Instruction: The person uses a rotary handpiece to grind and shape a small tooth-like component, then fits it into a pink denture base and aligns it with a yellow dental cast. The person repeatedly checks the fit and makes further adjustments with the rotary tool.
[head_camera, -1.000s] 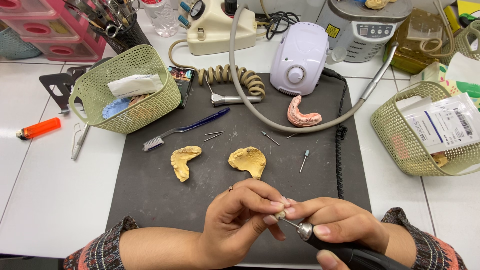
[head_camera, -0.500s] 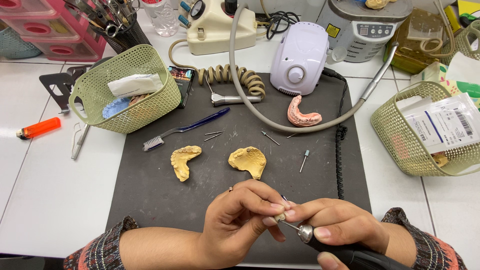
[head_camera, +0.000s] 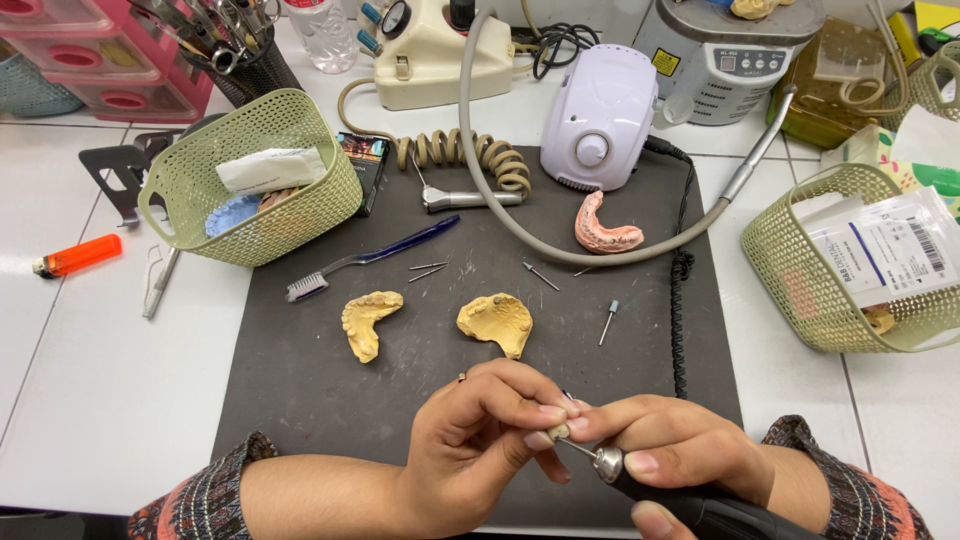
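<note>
Hands meet at the desk's near edge: left hand pinches a small tooth piece, right hand grips a rotary handpiece.

Two yellow plaster dental casts lie on a dark grey mat, near a blue-handled toothbrush and a pink gum-coloured denture.

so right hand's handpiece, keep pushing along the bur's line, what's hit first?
The right hand points its handpiece up-left. The bur tip is already at the small piece pinched in the left hand's fingertips. Past it, probably the left hand itself, though depth is unclear.
</note>
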